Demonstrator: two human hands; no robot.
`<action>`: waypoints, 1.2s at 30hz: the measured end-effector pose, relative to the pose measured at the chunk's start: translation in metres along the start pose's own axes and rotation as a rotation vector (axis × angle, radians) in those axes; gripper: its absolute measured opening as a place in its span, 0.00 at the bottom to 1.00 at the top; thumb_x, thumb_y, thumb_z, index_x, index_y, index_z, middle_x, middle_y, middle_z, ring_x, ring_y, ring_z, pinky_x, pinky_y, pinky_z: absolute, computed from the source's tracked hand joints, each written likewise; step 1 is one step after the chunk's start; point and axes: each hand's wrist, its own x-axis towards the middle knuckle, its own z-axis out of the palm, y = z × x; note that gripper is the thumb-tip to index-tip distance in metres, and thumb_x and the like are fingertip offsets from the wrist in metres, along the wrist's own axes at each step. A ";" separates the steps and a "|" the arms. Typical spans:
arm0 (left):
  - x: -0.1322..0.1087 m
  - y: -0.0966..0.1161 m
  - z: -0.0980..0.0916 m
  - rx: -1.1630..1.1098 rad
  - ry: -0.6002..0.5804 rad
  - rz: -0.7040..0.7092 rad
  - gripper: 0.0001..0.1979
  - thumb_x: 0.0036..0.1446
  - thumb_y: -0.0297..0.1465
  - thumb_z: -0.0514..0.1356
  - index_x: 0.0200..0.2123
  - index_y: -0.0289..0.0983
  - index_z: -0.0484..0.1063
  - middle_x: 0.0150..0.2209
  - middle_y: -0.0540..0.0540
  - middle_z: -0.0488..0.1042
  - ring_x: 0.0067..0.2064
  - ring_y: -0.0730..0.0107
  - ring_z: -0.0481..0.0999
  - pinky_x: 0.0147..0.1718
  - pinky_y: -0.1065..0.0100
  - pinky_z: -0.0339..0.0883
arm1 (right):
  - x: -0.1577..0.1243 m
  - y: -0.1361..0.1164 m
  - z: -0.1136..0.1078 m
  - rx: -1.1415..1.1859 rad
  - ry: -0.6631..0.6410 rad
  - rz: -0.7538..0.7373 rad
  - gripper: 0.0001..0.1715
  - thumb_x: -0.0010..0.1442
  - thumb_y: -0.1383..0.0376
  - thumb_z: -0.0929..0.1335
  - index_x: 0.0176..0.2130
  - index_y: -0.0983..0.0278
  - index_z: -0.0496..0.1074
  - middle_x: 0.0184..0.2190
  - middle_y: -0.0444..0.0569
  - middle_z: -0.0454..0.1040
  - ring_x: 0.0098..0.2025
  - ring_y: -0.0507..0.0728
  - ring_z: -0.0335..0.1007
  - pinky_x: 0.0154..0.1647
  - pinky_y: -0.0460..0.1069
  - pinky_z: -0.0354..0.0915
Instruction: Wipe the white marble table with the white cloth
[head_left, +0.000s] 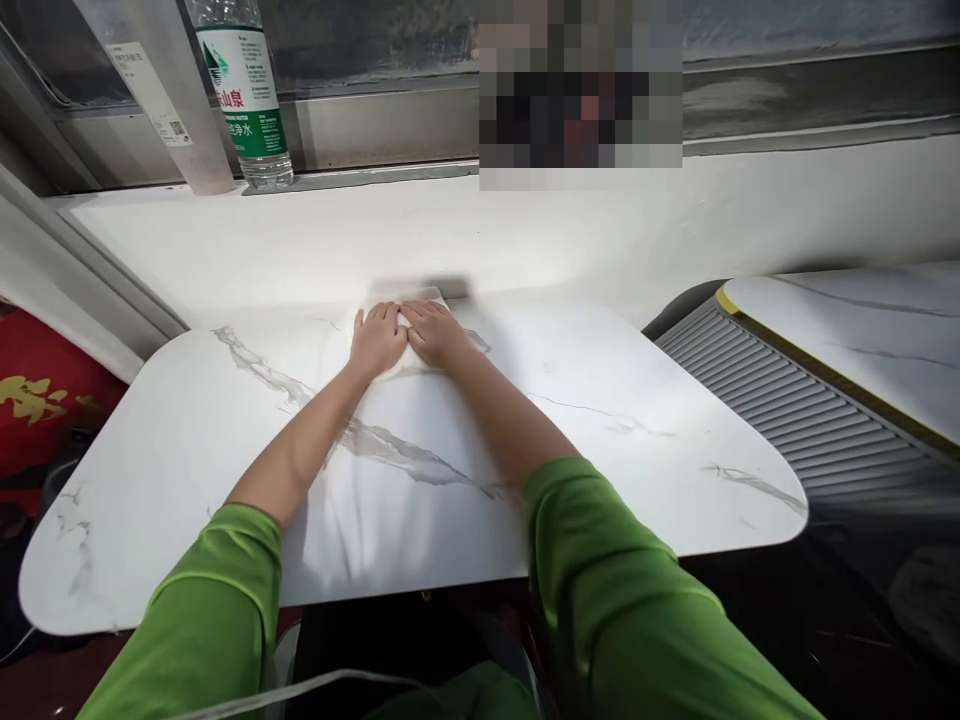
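Observation:
A folded off-white cloth (pixel 412 362) lies on the white marble-patterned table (pixel 600 400), near its far edge by the wall. My left hand (pixel 377 340) rests flat on the cloth, fingers stretched forward. Beside it, my right hand (pixel 433 332) also presses flat on the cloth, and the two thumbs meet or nearly meet. Both hands cover much of the cloth; its far corner and near edge show around them. Both forearms reach forward over the table from green sleeves.
On the window ledge at the back left stand a labelled water bottle (pixel 255 110) and a tall translucent container (pixel 169 110). A ribbed grey panel (pixel 787 400) and another marble-patterned table (pixel 885 330) are at right. Red fabric (pixel 45 390) with gold marks hangs at left.

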 end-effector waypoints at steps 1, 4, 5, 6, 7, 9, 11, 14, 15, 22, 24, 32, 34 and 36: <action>0.005 -0.002 0.001 0.002 0.004 0.001 0.24 0.65 0.26 0.45 0.63 0.34 0.61 0.68 0.41 0.60 0.70 0.63 0.55 0.70 0.51 0.41 | 0.005 0.002 0.001 0.001 0.002 0.005 0.33 0.64 0.70 0.54 0.65 0.75 0.61 0.67 0.58 0.62 0.69 0.61 0.55 0.70 0.57 0.48; 0.016 -0.006 0.004 0.014 0.020 0.012 0.24 0.65 0.26 0.45 0.63 0.35 0.62 0.67 0.41 0.62 0.69 0.62 0.58 0.69 0.52 0.42 | 0.013 0.008 0.004 0.013 0.027 0.008 0.32 0.64 0.70 0.55 0.65 0.74 0.62 0.66 0.57 0.63 0.68 0.61 0.56 0.70 0.58 0.49; 0.018 -0.007 0.005 0.020 0.025 0.018 0.24 0.65 0.26 0.45 0.63 0.36 0.62 0.66 0.41 0.63 0.68 0.62 0.59 0.69 0.52 0.43 | 0.015 0.009 0.005 0.016 0.035 0.007 0.32 0.64 0.70 0.55 0.64 0.74 0.62 0.66 0.57 0.64 0.68 0.61 0.56 0.69 0.58 0.50; 0.019 -0.007 0.006 0.028 0.029 0.022 0.24 0.66 0.26 0.44 0.63 0.36 0.62 0.66 0.41 0.63 0.68 0.62 0.59 0.69 0.51 0.43 | 0.015 0.010 0.006 0.017 0.043 0.006 0.32 0.64 0.70 0.55 0.64 0.74 0.62 0.66 0.57 0.64 0.68 0.61 0.56 0.69 0.59 0.50; 0.019 -0.008 0.006 0.036 0.031 0.025 0.24 0.66 0.26 0.44 0.63 0.36 0.62 0.67 0.41 0.63 0.68 0.62 0.58 0.69 0.51 0.43 | 0.015 0.010 0.007 0.015 0.050 0.007 0.31 0.64 0.70 0.55 0.64 0.74 0.63 0.66 0.58 0.64 0.68 0.61 0.56 0.69 0.59 0.50; 0.017 -0.008 0.007 0.053 0.030 0.025 0.24 0.67 0.27 0.44 0.64 0.36 0.61 0.68 0.42 0.61 0.69 0.62 0.56 0.69 0.51 0.43 | 0.013 0.009 0.008 0.011 0.061 0.016 0.31 0.65 0.70 0.55 0.64 0.75 0.63 0.66 0.59 0.63 0.68 0.62 0.56 0.70 0.59 0.49; 0.012 -0.006 0.006 0.066 0.026 0.021 0.25 0.67 0.28 0.43 0.65 0.37 0.60 0.69 0.42 0.59 0.70 0.62 0.55 0.69 0.50 0.43 | 0.008 0.006 0.007 0.008 0.062 0.023 0.32 0.65 0.70 0.55 0.64 0.76 0.62 0.66 0.60 0.62 0.68 0.62 0.55 0.70 0.59 0.48; -0.003 -0.001 0.005 0.082 0.032 0.017 0.25 0.67 0.28 0.42 0.66 0.36 0.60 0.69 0.41 0.59 0.70 0.60 0.55 0.69 0.49 0.44 | -0.005 -0.001 0.003 0.007 0.052 0.010 0.32 0.65 0.69 0.55 0.65 0.76 0.62 0.67 0.60 0.62 0.69 0.62 0.55 0.70 0.59 0.47; -0.009 0.002 0.005 0.088 0.037 0.014 0.25 0.68 0.28 0.42 0.66 0.36 0.59 0.69 0.41 0.59 0.70 0.60 0.55 0.68 0.49 0.44 | -0.011 -0.003 0.001 0.006 0.047 0.002 0.32 0.65 0.69 0.55 0.65 0.76 0.62 0.67 0.59 0.62 0.69 0.62 0.55 0.70 0.58 0.47; -0.083 0.033 0.001 0.139 0.033 0.021 0.26 0.68 0.28 0.42 0.67 0.29 0.58 0.69 0.37 0.58 0.70 0.57 0.55 0.68 0.48 0.44 | -0.083 -0.027 -0.015 -0.011 0.005 -0.052 0.33 0.66 0.68 0.55 0.66 0.76 0.60 0.68 0.59 0.60 0.70 0.62 0.53 0.71 0.59 0.46; -0.109 0.047 0.001 0.146 0.036 0.031 0.27 0.68 0.28 0.43 0.67 0.28 0.58 0.69 0.36 0.58 0.70 0.56 0.55 0.68 0.46 0.45 | -0.113 -0.033 -0.020 -0.003 0.016 -0.084 0.32 0.67 0.66 0.54 0.66 0.76 0.60 0.67 0.60 0.60 0.70 0.62 0.53 0.71 0.60 0.47; -0.193 0.109 0.003 0.139 -0.047 0.146 0.29 0.66 0.31 0.45 0.67 0.24 0.56 0.69 0.31 0.55 0.71 0.46 0.51 0.67 0.39 0.42 | -0.227 -0.030 -0.040 -0.016 0.058 -0.206 0.33 0.69 0.63 0.53 0.66 0.76 0.60 0.67 0.63 0.61 0.70 0.64 0.54 0.69 0.63 0.52; -0.201 0.126 0.003 0.135 -0.086 0.184 0.30 0.66 0.31 0.46 0.68 0.22 0.55 0.70 0.30 0.53 0.72 0.45 0.49 0.67 0.39 0.43 | -0.249 -0.021 -0.045 -0.025 0.059 -0.189 0.33 0.68 0.63 0.53 0.66 0.75 0.59 0.67 0.63 0.61 0.70 0.65 0.54 0.68 0.65 0.54; -0.204 0.142 0.004 0.124 -0.130 0.212 0.30 0.67 0.32 0.46 0.68 0.20 0.54 0.70 0.28 0.52 0.72 0.44 0.48 0.67 0.39 0.44 | -0.265 -0.012 -0.050 -0.019 0.062 -0.160 0.32 0.69 0.63 0.54 0.67 0.73 0.58 0.67 0.63 0.60 0.70 0.65 0.54 0.68 0.66 0.54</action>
